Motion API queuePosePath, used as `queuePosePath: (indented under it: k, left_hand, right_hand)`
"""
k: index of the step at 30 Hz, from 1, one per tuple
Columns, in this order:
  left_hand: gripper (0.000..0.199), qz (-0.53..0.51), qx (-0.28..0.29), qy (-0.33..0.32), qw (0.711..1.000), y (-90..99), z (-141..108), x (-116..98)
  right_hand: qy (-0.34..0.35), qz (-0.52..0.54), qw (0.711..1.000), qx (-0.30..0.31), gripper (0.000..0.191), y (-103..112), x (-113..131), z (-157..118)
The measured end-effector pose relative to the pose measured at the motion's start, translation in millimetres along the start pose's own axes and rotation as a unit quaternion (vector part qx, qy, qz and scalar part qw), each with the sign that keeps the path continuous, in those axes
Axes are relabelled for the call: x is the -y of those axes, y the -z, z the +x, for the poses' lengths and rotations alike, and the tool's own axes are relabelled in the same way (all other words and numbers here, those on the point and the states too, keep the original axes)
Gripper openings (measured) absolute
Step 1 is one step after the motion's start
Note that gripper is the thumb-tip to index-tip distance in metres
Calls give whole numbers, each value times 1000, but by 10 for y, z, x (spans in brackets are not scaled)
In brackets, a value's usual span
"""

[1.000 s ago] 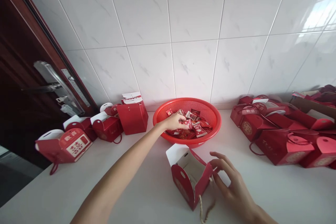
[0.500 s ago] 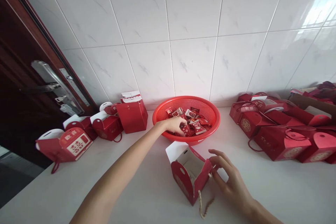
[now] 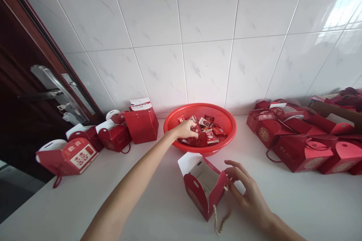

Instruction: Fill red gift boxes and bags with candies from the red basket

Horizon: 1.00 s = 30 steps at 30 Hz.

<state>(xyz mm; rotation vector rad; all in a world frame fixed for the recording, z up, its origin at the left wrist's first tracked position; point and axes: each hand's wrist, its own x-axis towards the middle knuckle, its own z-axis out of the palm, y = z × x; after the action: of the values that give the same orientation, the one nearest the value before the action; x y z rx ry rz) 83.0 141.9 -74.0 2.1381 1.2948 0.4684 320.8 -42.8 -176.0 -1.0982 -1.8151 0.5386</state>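
The left hand's fingers are bent down among the wrapped sweets (image 3: 212,136), though blur hides whether they grip one; half a second ago that left hand (image 3: 186,129) sat slightly lower, pressed over a dotted red packet. Its wrist bends over the near left rim of the one red basket (image 3: 232,135), the forearm slanting up from the bottom edge. The right hand (image 3: 250,194) has kept its place, palm down and arched, thumb and forefinger apart in a loop, tips at the flap of the one open box (image 3: 195,196); whether they pinch it I cannot tell. That box, equally unmoved, stands on the counter (image 3: 152,199) just in front of the basket, with one pale cord (image 3: 215,220) trailing. Farther left are four flap-topped boxes (image 3: 68,158) and one tall box (image 3: 143,126); the boxes on the right (image 3: 296,152) overlap too much to count.
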Motion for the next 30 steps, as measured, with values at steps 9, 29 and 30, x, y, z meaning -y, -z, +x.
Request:
queuePosePath:
  k: [9,29,30]
  left_hand:
    - [35,-129,-119,-9,984,29,8,46]
    - [58,-47,-119,87,988,1,22,165]
    - [61,-42,-114,87,989,-1,25,168]
  right_hand:
    - [-14,6,1000,3,19,19,35,12]
    - [-31,-2,999,9,18,12,14,12]
    - [-30,-4,999,9,18,11,12,12]
